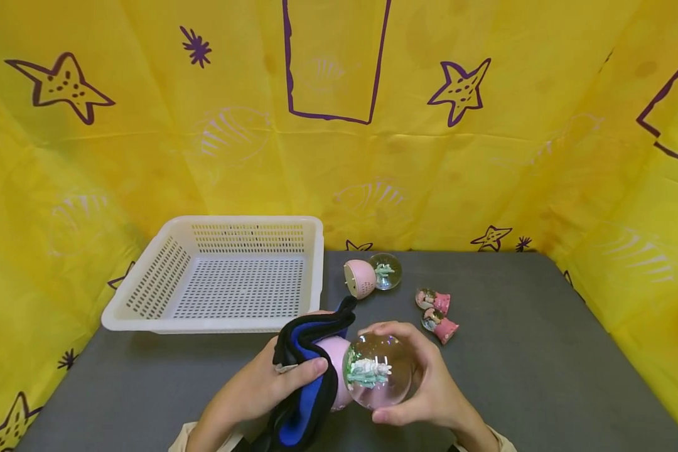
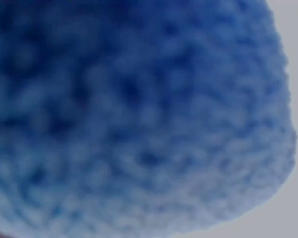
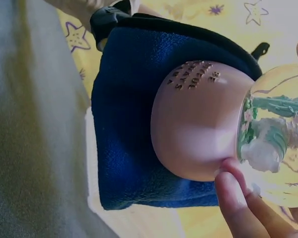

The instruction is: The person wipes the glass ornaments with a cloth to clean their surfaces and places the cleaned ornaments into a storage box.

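Note:
A snow globe (image 1: 375,380) with a pink base and white-and-green figures inside is held sideways near the front of the table. My right hand (image 1: 437,389) grips its clear ball, fingers above and thumb below. In the right wrist view the pink base (image 3: 198,134) carries gold lettering. My left hand (image 1: 257,383) holds a folded blue cloth (image 1: 311,398) with black edges against the base, thumb on top; its other fingers are mostly hidden. Blurred blue cloth (image 2: 149,119) fills most of the left wrist view.
A white perforated basket (image 1: 316,276) stands at the back left. Right of it lies another snow globe (image 1: 360,278) with a pink base. Two small pink-based globes (image 1: 442,302) lie farther right on the grey table (image 1: 531,351). Yellow patterned fabric (image 1: 339,157) surrounds the table.

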A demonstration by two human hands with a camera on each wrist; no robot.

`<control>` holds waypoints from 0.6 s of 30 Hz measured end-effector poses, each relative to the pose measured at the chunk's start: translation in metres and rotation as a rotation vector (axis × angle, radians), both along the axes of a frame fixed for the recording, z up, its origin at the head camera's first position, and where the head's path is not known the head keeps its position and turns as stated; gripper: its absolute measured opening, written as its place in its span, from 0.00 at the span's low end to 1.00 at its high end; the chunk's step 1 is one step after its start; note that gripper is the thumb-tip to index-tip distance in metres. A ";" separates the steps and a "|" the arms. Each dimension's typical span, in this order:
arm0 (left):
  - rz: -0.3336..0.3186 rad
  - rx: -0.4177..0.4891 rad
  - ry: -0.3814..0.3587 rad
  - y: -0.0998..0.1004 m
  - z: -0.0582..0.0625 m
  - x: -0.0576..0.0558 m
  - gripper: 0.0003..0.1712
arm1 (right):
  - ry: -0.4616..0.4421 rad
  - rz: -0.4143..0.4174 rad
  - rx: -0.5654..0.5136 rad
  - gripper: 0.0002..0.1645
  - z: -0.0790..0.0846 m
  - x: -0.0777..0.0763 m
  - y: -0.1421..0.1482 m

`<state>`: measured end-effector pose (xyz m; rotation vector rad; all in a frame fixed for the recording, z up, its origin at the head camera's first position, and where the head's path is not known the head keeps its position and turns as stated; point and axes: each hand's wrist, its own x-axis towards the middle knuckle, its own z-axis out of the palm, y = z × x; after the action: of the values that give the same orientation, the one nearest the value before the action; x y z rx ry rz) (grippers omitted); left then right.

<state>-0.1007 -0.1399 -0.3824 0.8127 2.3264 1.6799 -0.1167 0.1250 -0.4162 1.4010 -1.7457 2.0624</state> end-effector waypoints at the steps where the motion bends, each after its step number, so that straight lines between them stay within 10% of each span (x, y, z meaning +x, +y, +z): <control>1: 0.003 -0.003 0.012 0.001 0.000 0.001 0.33 | -0.003 0.002 0.002 0.53 0.000 0.000 0.000; 13: 0.214 -0.401 0.637 0.016 0.003 0.011 0.45 | -0.104 -0.096 0.027 0.53 -0.003 -0.001 0.000; 18: 0.208 -0.413 0.701 0.016 0.001 0.009 0.46 | -0.147 -0.125 0.045 0.51 -0.002 0.001 0.000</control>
<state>-0.0915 -0.1239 -0.3810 1.2407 3.1590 0.9814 -0.1152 0.1249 -0.4184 1.1443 -1.8933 2.1209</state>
